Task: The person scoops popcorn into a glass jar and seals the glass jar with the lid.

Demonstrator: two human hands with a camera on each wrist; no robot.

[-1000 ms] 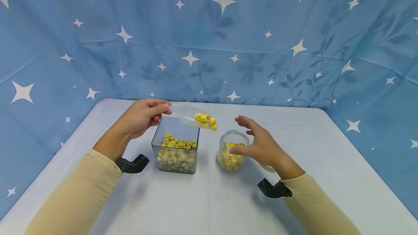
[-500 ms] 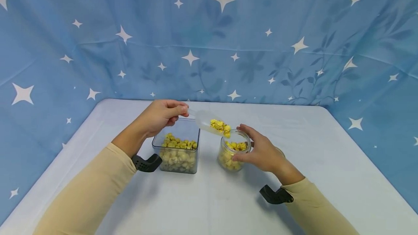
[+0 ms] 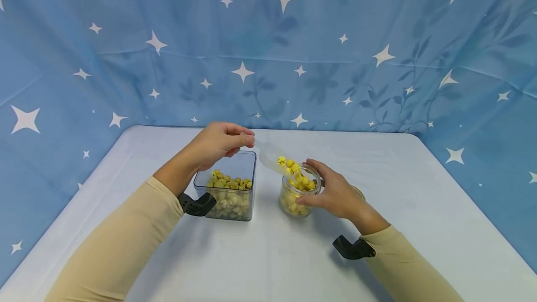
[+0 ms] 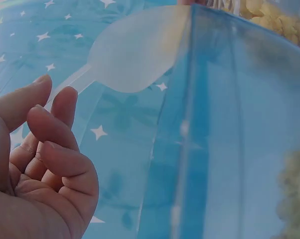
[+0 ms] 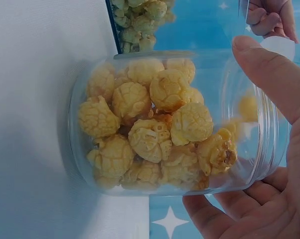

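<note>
My left hand (image 3: 224,143) pinches the thin handle of a translucent white scoop (image 3: 268,155) between thumb and fingers. The scoop tilts down to the right, its lip over the mouth of a clear round jar (image 3: 287,206). Yellow popcorn (image 3: 289,166) lies along the scoop's lip and runs down to the jar opening. With thumb on the near side and fingers on the far side, my right hand (image 3: 335,195) holds the upright jar near its rim. Through the jar wall in the right wrist view, round popcorn pieces (image 5: 150,134) fill much of it.
Left of the jar stands a clear square container (image 3: 241,161), partly filled with popcorn. A round rim, perhaps a lid (image 3: 359,193), shows behind my right hand. White cloth covers the table (image 3: 268,260); a blue starry curtain (image 3: 268,50) hangs behind.
My left hand has carried the scoop of popcorn rightward from above the square container to the jar and tipped it; popcorn slides into the jar. My right hand has closed around the jar.
</note>
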